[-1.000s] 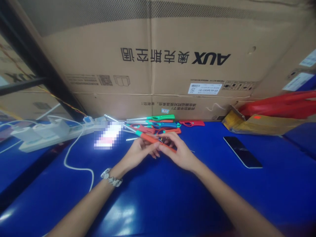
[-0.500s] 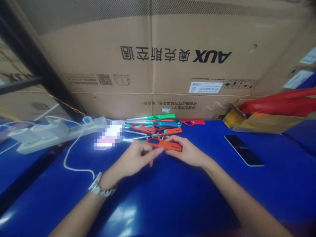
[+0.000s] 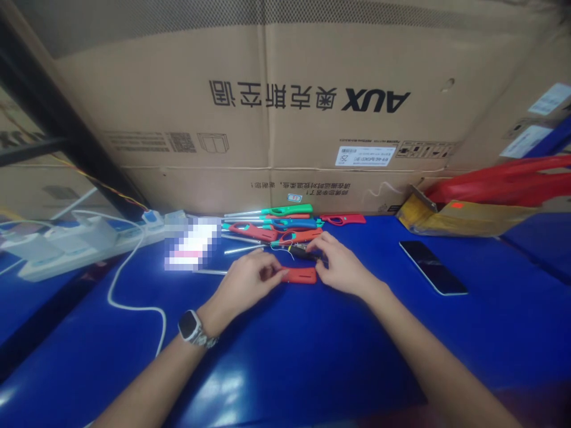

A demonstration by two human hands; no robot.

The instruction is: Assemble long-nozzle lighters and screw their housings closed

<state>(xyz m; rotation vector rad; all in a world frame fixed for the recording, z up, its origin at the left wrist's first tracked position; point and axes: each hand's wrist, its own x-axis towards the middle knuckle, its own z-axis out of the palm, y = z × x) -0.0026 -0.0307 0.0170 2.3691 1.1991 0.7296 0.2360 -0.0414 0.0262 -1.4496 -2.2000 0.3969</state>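
Counter: blue and glossy (image 3: 357, 362), spanning the view, with a printed cardboard carton (image 3: 307, 131) standing behind it, its lettering upside down.
Far left: a black post (image 3: 66, 113) slants across the view beside the carton.
Power strip: white (image 3: 57, 270), lying on the counter below the post, with several white adapters (image 3: 75, 238) plugged in.
Cable: white (image 3: 110, 291), curling over the counter toward the person.
Bright patch: pixelated (image 3: 194, 244), just right of the strip; what it is cannot be told.
Watch: dark square face (image 3: 190, 325) on a linked band, worn on the left wrist.
Left hand: thumb and fingers (image 3: 250, 279) pinching the orange lighter.
Orange lighter: body (image 3: 302, 275) between the two hands, low over or on the counter, metal tube pointing left past the left hand.
Lighter pile: green (image 3: 294, 210), blue (image 3: 292, 223) and orange-red ones heaped beyond the hands, near the carton, most tubes pointing left.
Dark tool: black handle with a yellow band (image 3: 303, 253), between the pile and the orange lighter.
Right hand: fingers curled (image 3: 343, 267) at the right end of the dark tool; whether they grip it, I cannot tell.
Red lighter: apart (image 3: 350, 219), right of the pile.
Phone: dark screen up (image 3: 432, 267), lying at a slant.
Far right: a yellowish open box (image 3: 468, 220) with red material (image 3: 499, 181) above it.
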